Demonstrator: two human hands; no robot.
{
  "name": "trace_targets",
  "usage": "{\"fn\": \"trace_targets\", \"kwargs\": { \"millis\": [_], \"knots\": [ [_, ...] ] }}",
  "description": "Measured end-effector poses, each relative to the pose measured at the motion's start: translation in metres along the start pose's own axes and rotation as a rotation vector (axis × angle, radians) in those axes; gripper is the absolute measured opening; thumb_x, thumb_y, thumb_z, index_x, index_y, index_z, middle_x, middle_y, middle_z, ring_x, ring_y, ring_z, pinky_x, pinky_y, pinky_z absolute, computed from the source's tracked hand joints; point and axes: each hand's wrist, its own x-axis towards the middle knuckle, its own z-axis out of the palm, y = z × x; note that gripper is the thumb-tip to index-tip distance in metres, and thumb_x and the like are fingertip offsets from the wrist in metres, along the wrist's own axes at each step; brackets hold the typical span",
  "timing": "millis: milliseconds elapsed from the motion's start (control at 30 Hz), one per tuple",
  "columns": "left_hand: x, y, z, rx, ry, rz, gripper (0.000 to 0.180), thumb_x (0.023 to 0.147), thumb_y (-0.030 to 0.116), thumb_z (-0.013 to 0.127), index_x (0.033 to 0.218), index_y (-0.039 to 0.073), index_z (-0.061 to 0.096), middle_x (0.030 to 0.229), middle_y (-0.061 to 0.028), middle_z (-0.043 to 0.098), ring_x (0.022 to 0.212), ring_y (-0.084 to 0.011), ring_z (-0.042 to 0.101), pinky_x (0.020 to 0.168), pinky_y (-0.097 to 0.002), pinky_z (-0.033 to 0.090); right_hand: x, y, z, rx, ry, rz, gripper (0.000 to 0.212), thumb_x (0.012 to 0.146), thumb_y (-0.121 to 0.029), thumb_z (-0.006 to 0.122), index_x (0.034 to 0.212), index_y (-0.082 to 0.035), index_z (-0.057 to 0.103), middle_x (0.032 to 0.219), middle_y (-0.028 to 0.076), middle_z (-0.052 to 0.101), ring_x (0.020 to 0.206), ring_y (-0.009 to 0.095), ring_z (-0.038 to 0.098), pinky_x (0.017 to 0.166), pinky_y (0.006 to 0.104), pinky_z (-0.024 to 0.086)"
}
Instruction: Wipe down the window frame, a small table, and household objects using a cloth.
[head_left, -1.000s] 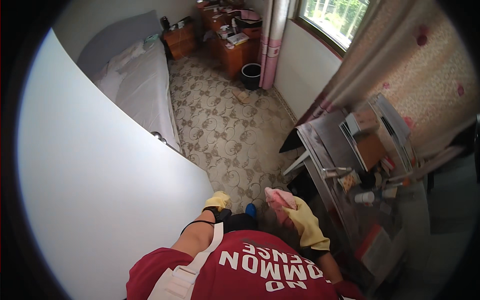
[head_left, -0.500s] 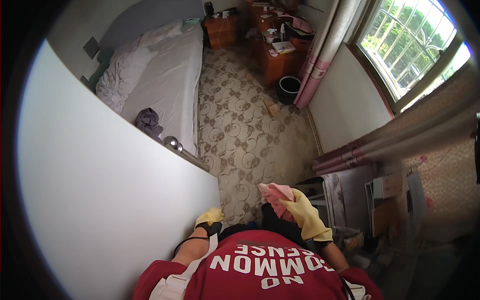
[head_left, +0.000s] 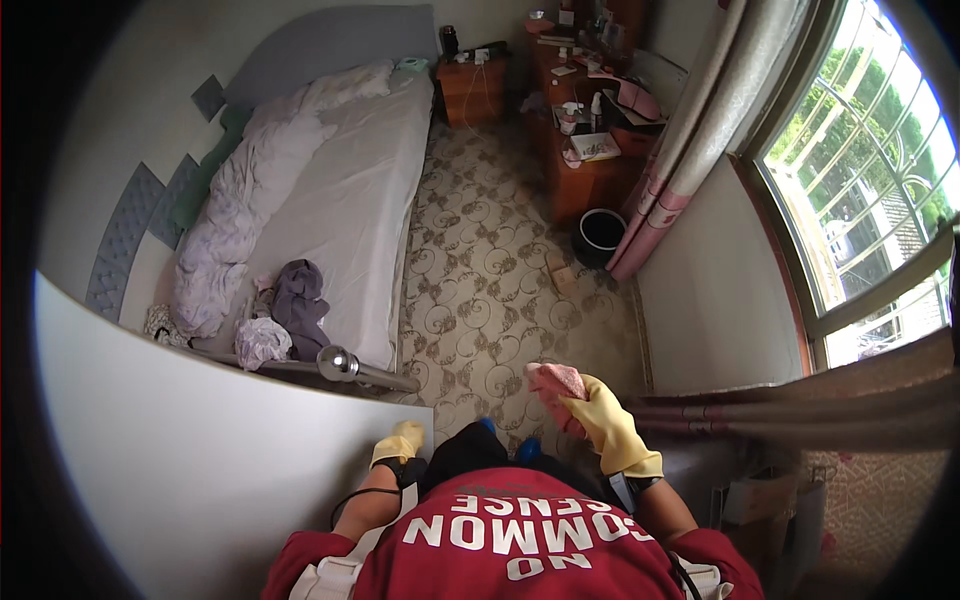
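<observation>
A yellow rubber glove covers each hand. My right hand [head_left: 602, 418] grips a crumpled pink cloth [head_left: 556, 392], held out over the patterned floor in front of my body. The cloth hangs past the fingers on their left side. Low at my left side, my left hand [head_left: 402, 442] has its fingers curled in, and I see nothing in it. It is close to the edge of a tall white panel [head_left: 250, 450]; whether it touches the panel I cannot tell.
Beyond the panel stands a bed [head_left: 350, 220] with a metal end rail [head_left: 385, 377] and rumpled bedding. A black bin [head_left: 602, 232] is beside a cluttered wooden desk [head_left: 590, 185]. Flat cardboard [head_left: 562, 275] lies on the floor. Curtains [head_left: 680, 160] and a barred window [head_left: 870, 150] are on the right.
My view has moved forward into the room, so more of the bed, its end rail and my blue-covered feet show. The pink cloth stays in my right hand.
</observation>
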Motion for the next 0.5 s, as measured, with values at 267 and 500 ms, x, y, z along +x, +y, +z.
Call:
{"fn": "trace_targets", "kwargs": {
  "millis": [267,500],
  "knots": [
    [-0.004,0.111,-0.089,0.403,-0.018,0.022,0.027,0.086,0.021,0.057,0.101,0.009,0.075,0.109,-0.0203,0.071,0.103,-0.0375,0.069,0.085,-0.0460,0.056,0.075,-0.063,-0.008,-0.009,0.098,0.032,0.035,0.089,-0.011,0.068,0.123,-0.002,0.066,0.103,0.005,0.071,0.091,0.011,0.063,0.084,0.0273,0.051],
    [0.094,0.170,-0.180,0.461,-0.064,0.169,0.027,0.086,0.022,0.056,0.102,0.010,0.075,0.113,-0.0208,0.069,0.106,-0.0373,0.068,0.088,-0.0467,0.056,0.198,-0.088,-0.015,0.066,0.094,0.001,0.032,0.089,-0.009,0.066,0.120,-0.002,0.065,0.101,0.005,0.072,0.089,0.013,0.066,0.080,0.0277,0.053]
  ]
}}
